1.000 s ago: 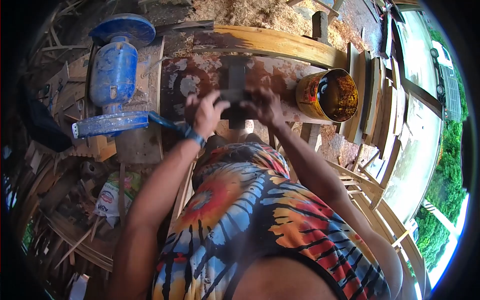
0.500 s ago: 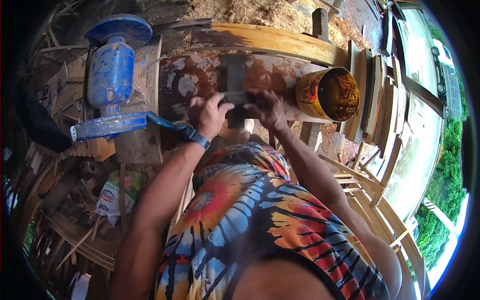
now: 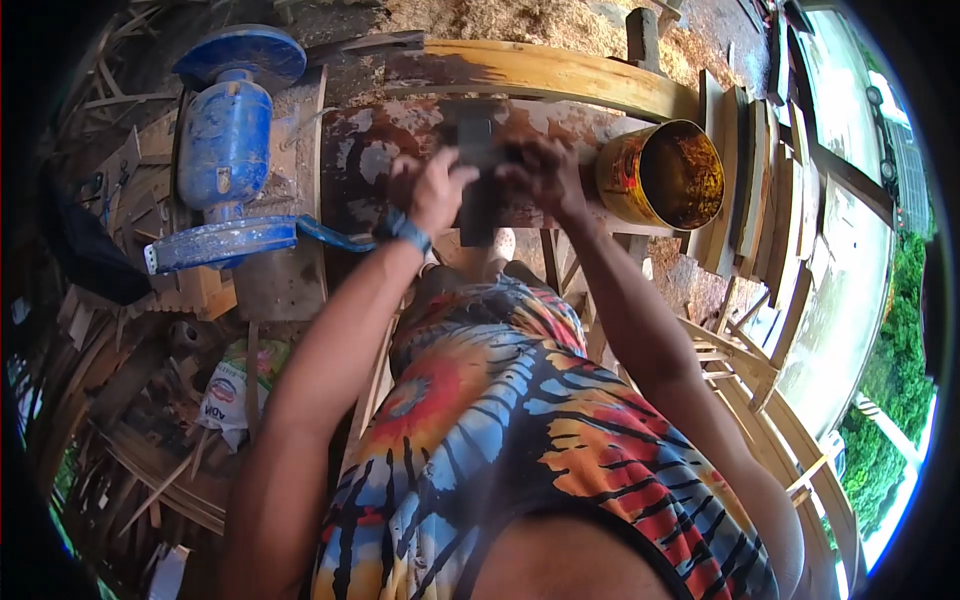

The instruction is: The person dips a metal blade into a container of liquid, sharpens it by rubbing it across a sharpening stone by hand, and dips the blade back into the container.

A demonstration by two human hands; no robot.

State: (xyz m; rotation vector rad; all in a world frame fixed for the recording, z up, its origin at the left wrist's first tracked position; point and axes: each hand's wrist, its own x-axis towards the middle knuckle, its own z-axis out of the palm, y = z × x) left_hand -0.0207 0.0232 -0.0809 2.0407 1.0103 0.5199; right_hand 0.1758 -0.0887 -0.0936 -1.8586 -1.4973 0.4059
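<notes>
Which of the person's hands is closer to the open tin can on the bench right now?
Right. The right hand grips the dark block just beside the tin can, without touching it. The left hand holds the block's other side, farther from the can.

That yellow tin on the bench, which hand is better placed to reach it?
Probably the right hand: it grips the dark block on the side facing the yellow tin, while the left hand sits farther away across the block.
</notes>
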